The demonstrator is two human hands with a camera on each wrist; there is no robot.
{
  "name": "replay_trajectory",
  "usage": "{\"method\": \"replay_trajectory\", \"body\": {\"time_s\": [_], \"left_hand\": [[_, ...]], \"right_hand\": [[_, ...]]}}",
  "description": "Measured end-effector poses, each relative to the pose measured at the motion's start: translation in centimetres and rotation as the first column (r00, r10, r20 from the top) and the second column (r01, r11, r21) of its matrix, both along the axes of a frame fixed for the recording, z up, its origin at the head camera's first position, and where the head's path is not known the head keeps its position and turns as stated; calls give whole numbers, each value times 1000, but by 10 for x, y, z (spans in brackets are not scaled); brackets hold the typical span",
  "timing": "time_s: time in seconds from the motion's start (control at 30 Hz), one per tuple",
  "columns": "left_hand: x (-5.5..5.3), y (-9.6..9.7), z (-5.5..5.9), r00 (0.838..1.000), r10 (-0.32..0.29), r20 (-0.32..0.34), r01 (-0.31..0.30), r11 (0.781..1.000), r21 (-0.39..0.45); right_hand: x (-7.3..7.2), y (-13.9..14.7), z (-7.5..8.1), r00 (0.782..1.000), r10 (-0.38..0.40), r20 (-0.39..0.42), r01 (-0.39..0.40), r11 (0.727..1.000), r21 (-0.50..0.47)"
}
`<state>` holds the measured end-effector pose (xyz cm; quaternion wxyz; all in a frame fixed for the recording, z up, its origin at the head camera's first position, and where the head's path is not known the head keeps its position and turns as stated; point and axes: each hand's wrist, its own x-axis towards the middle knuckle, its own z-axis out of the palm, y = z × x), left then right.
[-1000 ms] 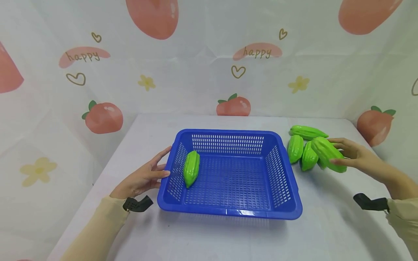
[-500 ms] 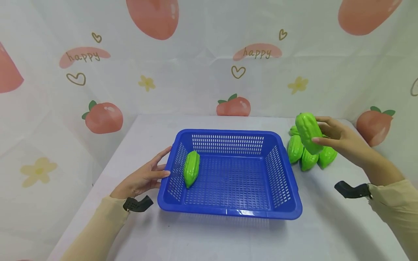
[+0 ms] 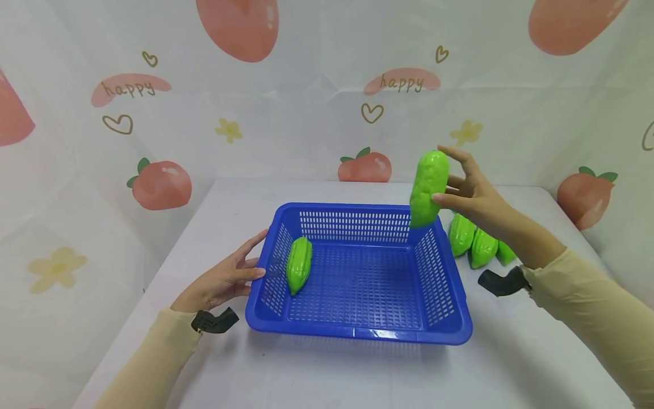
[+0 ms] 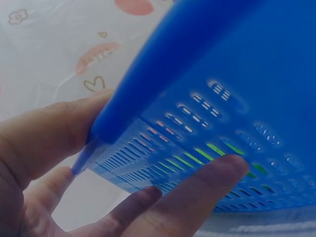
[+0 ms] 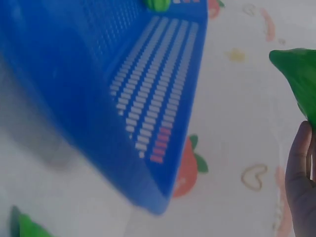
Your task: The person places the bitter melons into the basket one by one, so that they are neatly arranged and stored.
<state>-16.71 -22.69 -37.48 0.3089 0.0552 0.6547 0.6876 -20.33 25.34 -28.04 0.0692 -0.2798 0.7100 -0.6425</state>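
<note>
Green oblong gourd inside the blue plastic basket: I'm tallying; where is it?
In the head view, the gourd lies by the basket's left wall, nearest the left hand.

Head view: backdrop cloth (image 3: 296, 68) bears one legible word, printed twice. First "happy" (image 3: 128, 89): upper left of frame, lower case, brown handwritten-style letters on a pink brushstroke (image 3: 134, 81). Second "happy" (image 3: 401, 83): upper part, right of centre, same lettering on another pink brushstroke (image 3: 401, 74). Left wrist view: "happy" (image 4: 98, 57) again, upper left, slanting, faint, on pink. Right wrist view: pink streak (image 5: 268, 24), upper right; any lettering too blurred to read.
</note>
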Motion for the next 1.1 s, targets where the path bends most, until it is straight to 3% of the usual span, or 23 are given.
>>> {"method": "replay_trajectory", "body": {"time_s": [0.27,0.47,0.83,1.1], "left_hand": [[0,0,-1,1000,8,-2,-8,1000,-6],[-1,0,-1,1000,5,0,-5,1000,-2],[-1,0,-1,1000,-4,1,4,1000,10],[-3,-1,-2,1000,-12,-3,12,1000,12]], "right_hand": [[-9,-53,-10,994,54,99,-59,997,44],[-10,-86,-20,976,60,210,-69,997,33],[-10,-120,-47,952,55,301,-84,993,84],[-11,-135,-65,908,25,418,-70,993,93]]}}
